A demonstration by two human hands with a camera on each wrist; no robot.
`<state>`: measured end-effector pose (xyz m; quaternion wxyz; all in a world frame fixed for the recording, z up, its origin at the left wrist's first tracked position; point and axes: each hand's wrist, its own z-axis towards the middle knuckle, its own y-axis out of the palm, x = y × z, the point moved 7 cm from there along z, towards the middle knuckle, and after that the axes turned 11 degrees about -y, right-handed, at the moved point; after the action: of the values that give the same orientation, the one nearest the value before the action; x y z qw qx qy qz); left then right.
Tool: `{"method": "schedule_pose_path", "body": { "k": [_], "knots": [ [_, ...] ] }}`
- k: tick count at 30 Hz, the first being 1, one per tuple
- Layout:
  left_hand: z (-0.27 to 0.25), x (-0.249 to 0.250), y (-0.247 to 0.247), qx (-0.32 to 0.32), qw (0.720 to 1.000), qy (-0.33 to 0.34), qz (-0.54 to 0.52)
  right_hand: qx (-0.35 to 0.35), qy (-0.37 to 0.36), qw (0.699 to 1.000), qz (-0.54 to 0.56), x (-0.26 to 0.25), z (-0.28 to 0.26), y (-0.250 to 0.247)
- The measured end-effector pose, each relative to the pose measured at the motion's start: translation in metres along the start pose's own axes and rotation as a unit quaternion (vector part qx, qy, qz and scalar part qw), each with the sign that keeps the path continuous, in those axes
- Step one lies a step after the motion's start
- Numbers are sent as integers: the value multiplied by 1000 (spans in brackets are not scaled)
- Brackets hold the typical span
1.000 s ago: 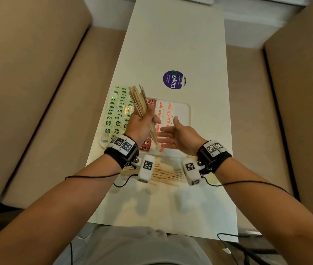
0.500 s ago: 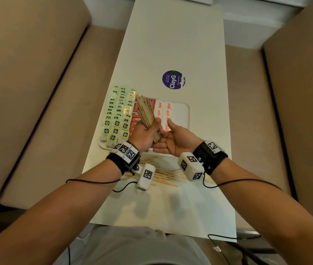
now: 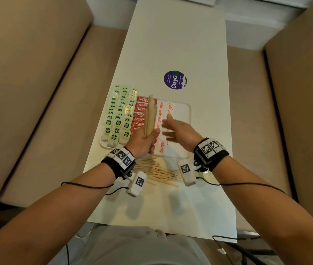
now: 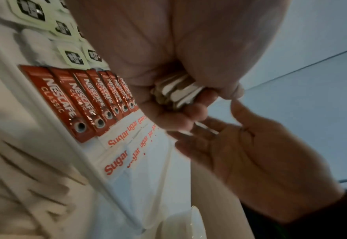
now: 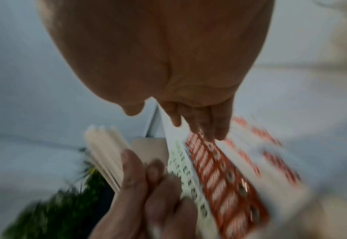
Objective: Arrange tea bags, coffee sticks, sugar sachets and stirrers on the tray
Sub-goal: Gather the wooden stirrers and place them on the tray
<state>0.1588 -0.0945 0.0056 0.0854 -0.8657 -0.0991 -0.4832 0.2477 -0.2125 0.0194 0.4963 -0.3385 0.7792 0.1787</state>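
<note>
My left hand [image 3: 145,138] grips a bundle of wooden stirrers [image 3: 150,115] upright over the white tray [image 3: 187,111]; their cut ends [image 4: 177,95] show in the fist. Just right of it, my right hand [image 3: 172,129] is open, fingers spread over the sugar sachets [image 3: 161,148], holding nothing. On the tray lie rows of green tea bags [image 3: 119,115], red coffee sticks [image 3: 139,114] and white sugar sachets [image 4: 115,163]. More loose stirrers [image 3: 161,173] lie on the table in front of the tray. The right wrist view is blurred; it shows the stirrers [image 5: 107,155] and the coffee sticks [image 5: 225,182].
The narrow white table [image 3: 174,44] carries a round purple sticker [image 3: 174,79] beyond the tray. Beige sofa cushions [image 3: 27,73] flank the table on both sides. Black cables [image 3: 86,186] trail from both wrist bands.
My left hand has swung the stirrer bundle upright, moving it right over the coffee sticks. My right hand came up against the bundle, then drew away to the right, fingers spread.
</note>
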Motion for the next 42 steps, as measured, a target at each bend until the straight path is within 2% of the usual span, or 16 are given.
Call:
{"method": "schedule_pose_path", "body": {
  "k": [4,7,10,11,16,20,24,25,28,29,31,34,38,40,42],
  "knots": [
    [-4,-18,0,-23,998,-41,39,0,-201,971,-130,-59,-6,-4],
    [-8,-22,4,-44,995,-67,51,-7,-253,948,-195,-71,-3,0],
    [-10,-20,8,-55,993,-77,75,-67,-289,897,-327,-62,1,19],
    [-10,-19,8,-56,992,-82,76,-80,-291,887,-350,-59,2,22],
    [-14,-21,7,-69,990,-99,69,-55,-296,900,-315,-67,-1,13],
    [-13,-19,9,-78,988,-90,100,-138,-278,881,-357,-50,2,36],
    [-13,-23,7,-71,983,-78,152,-83,-273,891,-353,-59,1,22],
    [-12,-23,8,-77,980,-73,171,-85,-264,885,-374,-59,-1,22],
    [-7,-21,9,-79,960,-57,262,-146,-199,837,-488,-36,2,34],
    [-5,-21,7,-79,954,-48,285,-156,-180,832,-500,-28,3,35],
    [-4,-18,0,-73,942,-25,326,-160,-155,845,-486,-16,5,33],
    [-3,-11,-5,-73,935,-5,346,-130,-163,866,-454,-6,5,28],
    [2,-5,-11,-86,939,0,334,-87,-173,880,-434,-2,4,23],
    [3,0,-19,-68,941,7,331,-50,-165,893,-415,-3,2,12],
    [2,8,-27,-43,957,16,286,-5,-155,909,-387,-5,-1,1]
  ]
}}
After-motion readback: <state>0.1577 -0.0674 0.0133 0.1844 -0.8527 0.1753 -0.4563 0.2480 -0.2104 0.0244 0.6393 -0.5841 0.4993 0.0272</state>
